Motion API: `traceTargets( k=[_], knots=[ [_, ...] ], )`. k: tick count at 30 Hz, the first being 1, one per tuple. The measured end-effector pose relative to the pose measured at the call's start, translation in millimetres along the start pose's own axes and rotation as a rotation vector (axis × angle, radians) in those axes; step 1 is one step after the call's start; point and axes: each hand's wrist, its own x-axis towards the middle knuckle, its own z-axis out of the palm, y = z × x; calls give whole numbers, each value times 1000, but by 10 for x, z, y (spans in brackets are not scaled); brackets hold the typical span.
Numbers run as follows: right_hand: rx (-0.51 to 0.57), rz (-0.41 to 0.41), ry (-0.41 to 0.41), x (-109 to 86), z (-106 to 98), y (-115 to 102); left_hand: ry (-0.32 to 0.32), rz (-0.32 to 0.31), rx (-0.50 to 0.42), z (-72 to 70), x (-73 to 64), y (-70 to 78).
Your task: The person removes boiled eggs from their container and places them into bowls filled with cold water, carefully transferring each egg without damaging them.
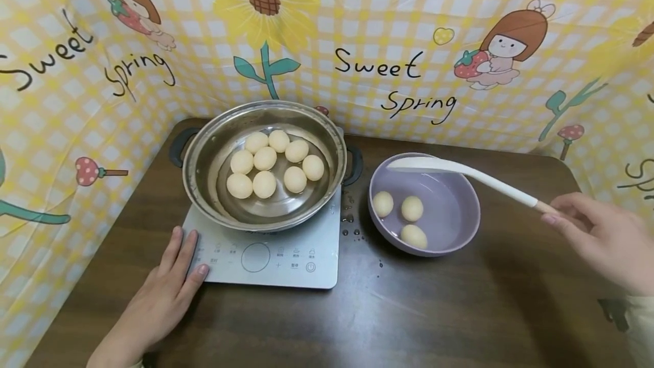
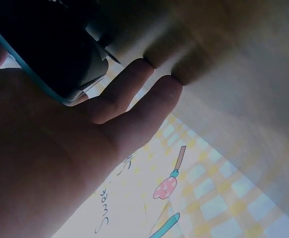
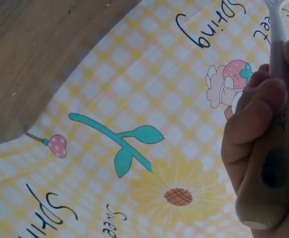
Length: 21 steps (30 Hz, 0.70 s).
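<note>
My right hand grips the wooden handle of a white cooking spoon. The spoon's head is seen nearly edge-on above the back of a purple bowl. Three pale round balls sit in liquid on the bowl's left side. Fingers nearly straight, my left hand touches the left front edge of a white induction cooktop. On that cooktop stands a steel pot with several more pale balls in shallow liquid. The left wrist view shows the left hand from below.
Water drops dot the brown table between the cooktop and the bowl. Black side handles stick out from the pot, the right one close to the bowl. A yellow checked cloth with printed sunflowers hangs behind the table and along its left side.
</note>
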Motion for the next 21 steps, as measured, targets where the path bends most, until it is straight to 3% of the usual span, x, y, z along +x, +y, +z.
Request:
traceTargets(
  k=[4,12,16,21],
  knots=[
    [22,9,-59,-6,8,-5,8,6,-2,-3,4,-14],
    [212,116,-146,120,45,-267,3,-3,13,-19,12,-21],
    [200,45,-118,307,91,-501,10,4,15,-15,15,-26],
    [192,-150,-34,598,213,-810,20,7,11,-7,7,-33]
  ],
)
